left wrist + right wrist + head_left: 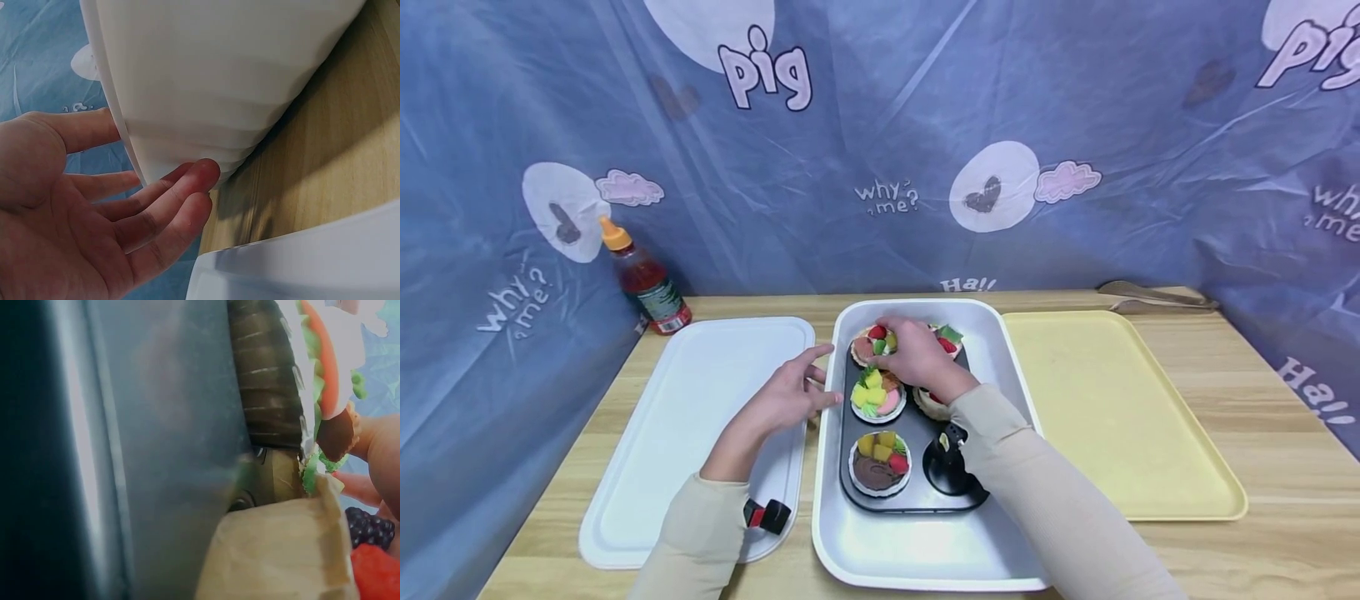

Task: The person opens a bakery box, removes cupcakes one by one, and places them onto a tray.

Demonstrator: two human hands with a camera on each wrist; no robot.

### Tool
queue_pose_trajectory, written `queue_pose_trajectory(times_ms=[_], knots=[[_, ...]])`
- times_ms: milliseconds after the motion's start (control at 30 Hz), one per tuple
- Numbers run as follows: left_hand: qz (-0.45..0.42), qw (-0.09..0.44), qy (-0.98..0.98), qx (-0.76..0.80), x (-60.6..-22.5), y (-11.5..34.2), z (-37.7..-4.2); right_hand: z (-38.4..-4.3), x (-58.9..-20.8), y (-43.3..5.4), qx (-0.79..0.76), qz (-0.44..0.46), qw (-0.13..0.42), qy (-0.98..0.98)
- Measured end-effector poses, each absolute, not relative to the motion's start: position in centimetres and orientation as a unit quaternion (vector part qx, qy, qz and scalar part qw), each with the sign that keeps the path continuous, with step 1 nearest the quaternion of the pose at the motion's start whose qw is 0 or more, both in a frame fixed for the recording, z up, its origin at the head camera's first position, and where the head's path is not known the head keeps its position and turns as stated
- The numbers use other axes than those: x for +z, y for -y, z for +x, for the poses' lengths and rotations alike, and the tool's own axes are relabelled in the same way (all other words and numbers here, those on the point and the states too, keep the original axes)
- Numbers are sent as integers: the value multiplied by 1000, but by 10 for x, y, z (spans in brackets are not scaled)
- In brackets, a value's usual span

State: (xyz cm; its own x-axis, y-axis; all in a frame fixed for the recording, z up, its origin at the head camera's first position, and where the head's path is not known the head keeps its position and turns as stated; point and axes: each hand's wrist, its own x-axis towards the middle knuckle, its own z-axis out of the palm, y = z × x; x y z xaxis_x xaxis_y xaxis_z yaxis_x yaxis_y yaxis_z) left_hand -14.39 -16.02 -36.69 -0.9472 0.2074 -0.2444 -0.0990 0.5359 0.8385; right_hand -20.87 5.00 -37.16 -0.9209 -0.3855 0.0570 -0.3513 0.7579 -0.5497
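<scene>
My right hand (919, 358) reaches over the far left cup of a black muffin tin (917, 502), its thumb and fingers gripping a toy fruit tart (862, 348). The tin lies inside a deep white bin (917, 554). Other toy tarts sit in it: a yellow-topped tart (872, 396), a brown-filled tart (877, 473), a tart with a green leaf (951, 335), and a paper-cased tart (281, 550) partly hidden under my right wrist. My left hand (786, 392), fingers loosely spread, is at the bin's left wall (187, 75), holding nothing.
A white tray (655, 450) lies to the left, below my left forearm. On the right is a yellow tray (1120, 408). A red sauce bottle (651, 287) stands at the back left; metal tongs (1157, 293) lie at the back right. A blue curtain (850, 125) hangs behind.
</scene>
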Motion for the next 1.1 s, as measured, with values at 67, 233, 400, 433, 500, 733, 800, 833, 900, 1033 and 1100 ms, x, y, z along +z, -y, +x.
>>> queue_pose_trajectory(times_ms=[67,233,400,433,500,733,800,833,900,1033,1100], knots=[[31,157,-864,478,-367,160,-144,-209,-372,-50,-289,-195,30,-937],[34,153,-865,477,-367,160,-144,-208,-372,-50,-293,-186,30,-937],[36,150,-868,473,-368,159,-144,-207,-374,-51,-301,-183,27,-936],[36,150,-868,473,-368,159,-143,-207,-374,-51,-302,-183,27,-935],[33,152,-866,475,-368,159,-143,-207,-375,-51,-305,-182,26,-934],[29,155,-860,485,-369,159,-144,-207,-376,-51,-308,-183,21,-933],[30,154,-860,486,-368,159,-143,-207,-376,-50,-307,-182,22,-934],[30,153,-860,486,-369,159,-143,-207,-375,-50,-308,-182,22,-934],[31,153,-860,486,-369,159,-143,-207,-375,-50,-308,-180,22,-934],[31,153,-861,484,-369,159,-143,-207,-375,-50,-305,-182,18,-935],[30,152,-862,482,-369,159,-144,-208,-375,-51,-303,-184,14,-935]])
